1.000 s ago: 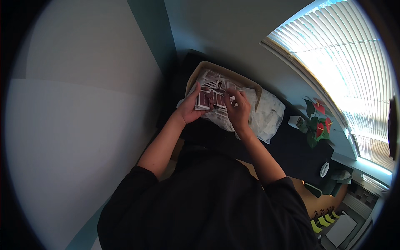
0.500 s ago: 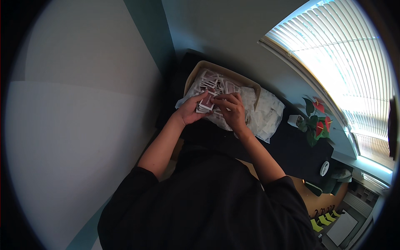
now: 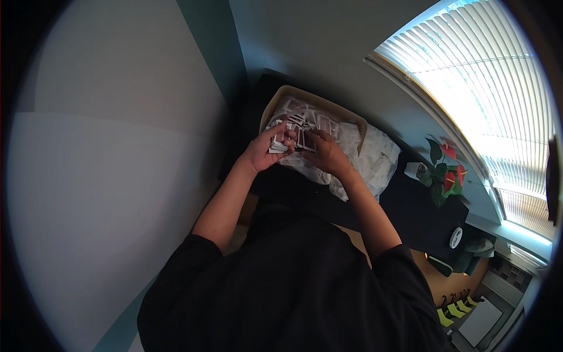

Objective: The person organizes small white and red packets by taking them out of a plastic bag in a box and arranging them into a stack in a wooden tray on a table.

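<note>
My left hand [image 3: 262,151] is wrapped round a small stack of flat reddish-brown cards with white borders [image 3: 280,141], fingers curled over its right side. Close beside it, my right hand [image 3: 329,155] has its thumb and fingers closed about more reddish-brown cards [image 3: 305,139] above the pile; its grip is partly hidden. Under both hands, a tan tray [image 3: 314,97] holds a heap of the same cards and clear plastic bags [image 3: 350,138]. Whether the cards are paper or wrapped packets is too small to tell.
The tray stands on a black-covered table [image 3: 419,220] against the wall. Plastic bags spill over the tray's right side. Farther right are a potted plant with red flowers [image 3: 448,170] and a white round object [image 3: 456,237]. A window with blinds [image 3: 469,76] is at upper right.
My left hand has shifted slightly left with its stack, its fingers now curling over it. My right hand has left that stack and moved down to the cards beside it.
</note>
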Demonstrator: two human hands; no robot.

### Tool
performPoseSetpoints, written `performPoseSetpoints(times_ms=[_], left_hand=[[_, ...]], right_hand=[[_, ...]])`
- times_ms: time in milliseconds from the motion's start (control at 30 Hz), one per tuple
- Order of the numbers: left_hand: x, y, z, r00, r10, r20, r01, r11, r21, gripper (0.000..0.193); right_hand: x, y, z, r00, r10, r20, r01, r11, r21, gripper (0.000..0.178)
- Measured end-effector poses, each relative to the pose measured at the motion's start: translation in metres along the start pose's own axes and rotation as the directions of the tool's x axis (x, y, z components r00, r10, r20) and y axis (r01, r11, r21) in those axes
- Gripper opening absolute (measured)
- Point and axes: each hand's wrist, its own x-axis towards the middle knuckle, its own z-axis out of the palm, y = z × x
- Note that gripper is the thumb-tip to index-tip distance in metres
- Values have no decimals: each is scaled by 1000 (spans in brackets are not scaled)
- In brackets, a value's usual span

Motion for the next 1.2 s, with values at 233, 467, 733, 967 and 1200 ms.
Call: performPoseSetpoints(times_ms=[233, 467, 733, 967, 1200], left_hand=[[0, -1, 3, 998, 46, 52, -43, 998, -54, 22], [-1, 0, -3, 997, 63, 37, -60, 996, -67, 21], [-3, -1, 0, 995, 71, 66, -68, 996, -55, 20], [-5, 0, 2, 996, 76, 47, -74, 996, -52, 20], [-7, 0, 4, 997, 71, -2, -71, 996, -47, 23]], right_hand=[[9, 3, -3, 996, -56, 70, 56, 998, 3, 58], [11, -15, -2, 991, -85, -104, 83, 996, -28, 40], [11, -4, 8, 992, -83, -91, 73, 991, -111, 25], [18, 15, 0, 976, 54, -211, -48, 998, 34, 17], [17, 26, -15, 918, 370, -141, -307, 891, 336, 30]])
